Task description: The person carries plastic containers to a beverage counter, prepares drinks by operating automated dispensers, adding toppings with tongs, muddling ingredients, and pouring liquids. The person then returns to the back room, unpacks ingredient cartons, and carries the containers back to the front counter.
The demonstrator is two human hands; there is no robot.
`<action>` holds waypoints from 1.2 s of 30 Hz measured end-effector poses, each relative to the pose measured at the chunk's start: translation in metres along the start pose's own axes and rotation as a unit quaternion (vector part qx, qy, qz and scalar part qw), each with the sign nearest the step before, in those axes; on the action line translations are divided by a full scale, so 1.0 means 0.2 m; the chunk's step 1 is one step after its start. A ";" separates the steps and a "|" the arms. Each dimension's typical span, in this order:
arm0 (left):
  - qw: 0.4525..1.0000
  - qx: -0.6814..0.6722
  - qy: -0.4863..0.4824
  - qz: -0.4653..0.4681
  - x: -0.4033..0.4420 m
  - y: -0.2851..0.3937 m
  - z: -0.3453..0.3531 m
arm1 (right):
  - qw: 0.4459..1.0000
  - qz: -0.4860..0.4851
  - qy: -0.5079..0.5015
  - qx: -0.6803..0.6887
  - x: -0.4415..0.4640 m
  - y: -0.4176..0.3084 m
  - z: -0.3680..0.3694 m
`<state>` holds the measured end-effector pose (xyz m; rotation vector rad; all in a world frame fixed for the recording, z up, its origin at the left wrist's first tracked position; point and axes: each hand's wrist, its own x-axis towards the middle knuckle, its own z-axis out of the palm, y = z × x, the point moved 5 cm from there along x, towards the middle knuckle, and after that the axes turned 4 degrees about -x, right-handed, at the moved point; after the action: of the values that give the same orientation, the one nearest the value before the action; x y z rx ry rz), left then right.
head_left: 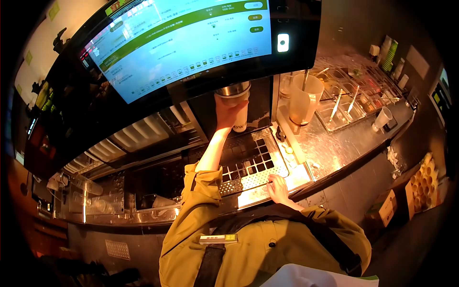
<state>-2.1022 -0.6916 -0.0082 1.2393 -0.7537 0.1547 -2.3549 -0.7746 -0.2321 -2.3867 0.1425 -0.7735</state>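
Beneath the large screen, my left hand [226, 114] is closed around a white cup [241, 116] with dark lettering low on its side. A round metal part [234, 89] sits at the top of the cup, just below the screen's edge. My right hand [278, 189] rests at the front edge of the metal counter, beside the perforated drip tray [246, 182]. Its fingers are loosely curled, with nothing visible in them.
The lit screen [191, 43] hangs over the counter. To the right stand a clear pitcher [305, 99], ingredient tubs [334, 115] with spoons, and a small cup [383, 117]. Stacked white containers [138, 135] are at the left. Cardboard boxes [386, 208] lie at the lower right.
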 end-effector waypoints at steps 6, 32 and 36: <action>1.000 -0.013 0.001 -0.002 -0.01 0.02 0.01 | 1.000 0.003 0.000 0.002 0.00 0.01 0.01; 0.999 0.009 0.033 -0.017 -0.03 -0.01 -0.02 | 0.999 0.011 -0.016 0.028 0.01 0.01 0.00; 0.999 0.015 0.035 -0.033 -0.06 -0.02 -0.02 | 0.998 0.008 -0.005 0.061 0.03 0.00 -0.03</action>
<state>-2.1080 -0.6867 -0.0183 1.2793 -0.6499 0.1548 -2.3525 -0.7787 -0.2251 -2.2717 0.1084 -0.7419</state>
